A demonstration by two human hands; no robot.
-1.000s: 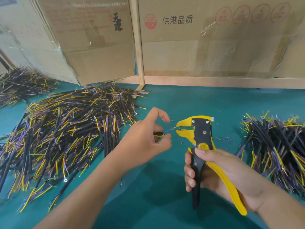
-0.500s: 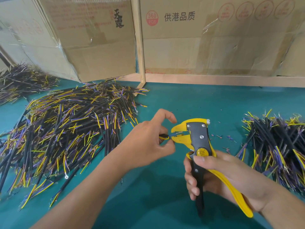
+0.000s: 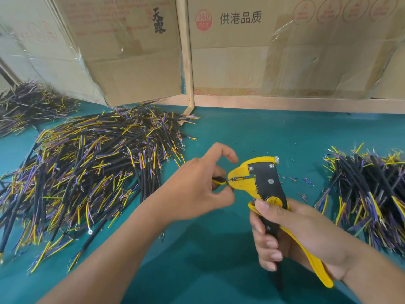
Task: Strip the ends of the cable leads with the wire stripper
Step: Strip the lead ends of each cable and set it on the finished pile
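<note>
My right hand (image 3: 291, 233) grips the handles of a yellow and black wire stripper (image 3: 263, 178), whose jaws point left. My left hand (image 3: 195, 189) pinches a short black cable (image 3: 219, 180) with thin coloured leads. One lead reaches into the stripper's jaws (image 3: 237, 178); the yellow lead bends back by my fingers. My index finger arches above the jaws. Most of the cable is hidden behind my left hand.
A big heap of black cables with yellow and purple leads (image 3: 87, 172) lies on the green mat (image 3: 252, 132) at left, a smaller heap (image 3: 368, 194) at right, another (image 3: 28, 106) far left. Cardboard boxes (image 3: 285, 51) wall the back. Insulation scraps (image 3: 304, 181) litter the mat.
The stripper has moved left toward my left hand, and the lead now sits inside its jaws. My left hand has stayed nearly in place.
</note>
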